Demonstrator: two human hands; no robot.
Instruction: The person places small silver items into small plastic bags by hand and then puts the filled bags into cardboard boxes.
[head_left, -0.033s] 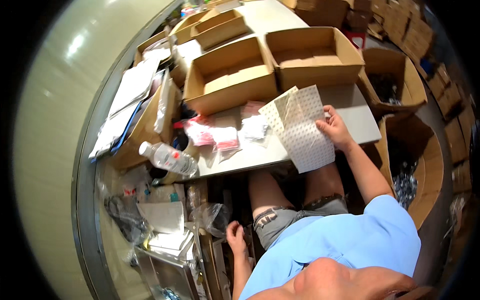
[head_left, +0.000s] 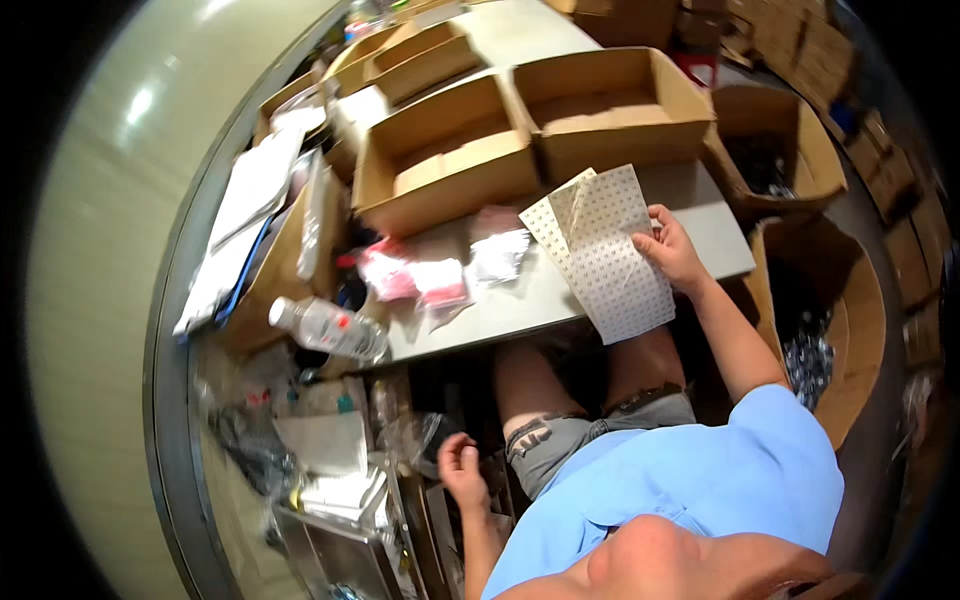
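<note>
My right hand (head_left: 670,252) is closed on the right edge of printed sheets (head_left: 620,260), which look like sticker sheets covered in rows of small marks. They overlap and fan out, hanging tilted over the table's front edge above my thighs. Down at the left, beside my leg, my left hand (head_left: 462,474) is empty with loosely bent fingers apart. A clear plastic bag (head_left: 412,440) lies close to its fingertips. Small plastic packets with pink contents (head_left: 438,278) and a packet with white contents (head_left: 498,252) lie on the table, left of the sheets.
Two open cardboard boxes (head_left: 450,190) stand at the back of the white table (head_left: 700,225). A clear bottle (head_left: 330,328) leans at the table's left corner. Large cartons (head_left: 865,330) with dark contents stand on the right. A metal tray (head_left: 335,550) and papers crowd the lower left.
My left hand has shifted slightly left and up, nearer the clear bag. The whole view has moved a little, while my right hand keeps its hold on the sheets.
</note>
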